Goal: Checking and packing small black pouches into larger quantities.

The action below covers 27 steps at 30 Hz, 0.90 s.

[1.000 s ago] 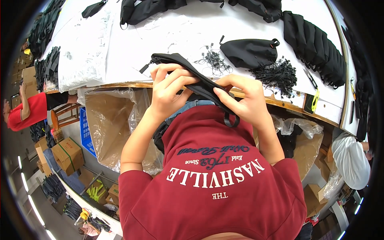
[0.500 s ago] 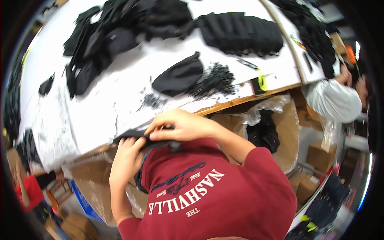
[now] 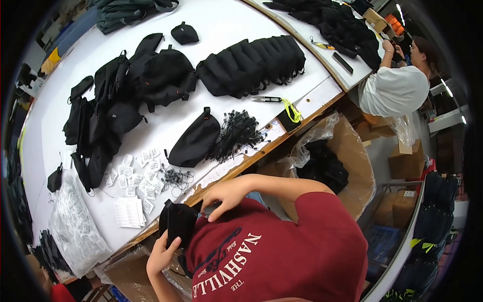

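I wear a maroon top [image 3: 312, 251] printed with white block lettering [image 3: 235, 261] and dark script [image 3: 217, 251], its short sleeves [image 3: 322, 211] leaving my forearms [image 3: 274, 184] bare.

I am facing a broad white-topped worktable [image 3: 226, 25], its wooden edge [image 3: 251, 161] running diagonally; another white table [image 3: 358, 76] is adjoining it. To my right, cardboard boxes [image 3: 405, 161] are standing on grey floor [image 3: 378, 171] and strip lights [image 3: 448, 89] are glowing.

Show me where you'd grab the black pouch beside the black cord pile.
Grip the black pouch by the loop at its far end, probably from the left: the loop sticks out, while the black cord pile crowds the right side.
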Each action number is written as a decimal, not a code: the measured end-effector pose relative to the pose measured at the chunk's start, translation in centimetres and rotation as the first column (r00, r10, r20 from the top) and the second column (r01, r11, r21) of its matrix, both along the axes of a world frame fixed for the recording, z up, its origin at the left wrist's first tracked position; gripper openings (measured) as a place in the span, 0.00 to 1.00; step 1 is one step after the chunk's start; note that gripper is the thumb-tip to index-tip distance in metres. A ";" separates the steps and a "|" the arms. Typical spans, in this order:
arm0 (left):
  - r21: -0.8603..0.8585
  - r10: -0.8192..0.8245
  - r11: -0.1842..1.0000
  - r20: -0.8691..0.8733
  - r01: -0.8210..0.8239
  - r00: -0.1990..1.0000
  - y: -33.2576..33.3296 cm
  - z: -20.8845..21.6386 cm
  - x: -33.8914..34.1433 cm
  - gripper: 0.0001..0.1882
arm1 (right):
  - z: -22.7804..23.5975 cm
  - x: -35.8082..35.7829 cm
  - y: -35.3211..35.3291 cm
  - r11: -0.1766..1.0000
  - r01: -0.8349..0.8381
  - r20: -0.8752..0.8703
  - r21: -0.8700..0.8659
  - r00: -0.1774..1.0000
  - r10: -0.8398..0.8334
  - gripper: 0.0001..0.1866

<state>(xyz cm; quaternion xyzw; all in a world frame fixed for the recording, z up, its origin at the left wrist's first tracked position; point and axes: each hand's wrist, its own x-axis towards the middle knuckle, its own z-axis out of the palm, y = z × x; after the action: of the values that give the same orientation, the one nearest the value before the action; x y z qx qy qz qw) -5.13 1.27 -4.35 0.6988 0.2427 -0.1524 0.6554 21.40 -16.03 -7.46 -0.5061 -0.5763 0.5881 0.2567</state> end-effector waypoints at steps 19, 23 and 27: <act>0.500 0.023 0.858 0.201 -0.123 0.979 -2.4 2.2 2.3 0.10 | 2.7 4.6 -0.2 0.782 0.620 -0.993 -0.069 0.029 -0.111 0.40; 0.517 -0.059 0.853 0.234 -0.073 0.970 -4.5 4.2 3.3 0.10 | -0.6 5.6 1.4 0.350 0.908 -0.709 -0.229 0.091 -0.699 0.19; 0.534 -0.250 0.840 0.222 0.097 0.943 -5.2 4.3 5.2 0.09 | 4.2 2.7 2.5 0.041 0.844 -0.509 -0.535 -0.284 -0.813 0.18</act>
<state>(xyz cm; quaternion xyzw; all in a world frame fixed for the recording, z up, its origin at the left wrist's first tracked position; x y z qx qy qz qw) 0.11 -3.93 0.00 0.8821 0.1137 -0.0397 0.4553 24.12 -13.51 -3.24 -0.4596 0.0978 0.3672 0.8027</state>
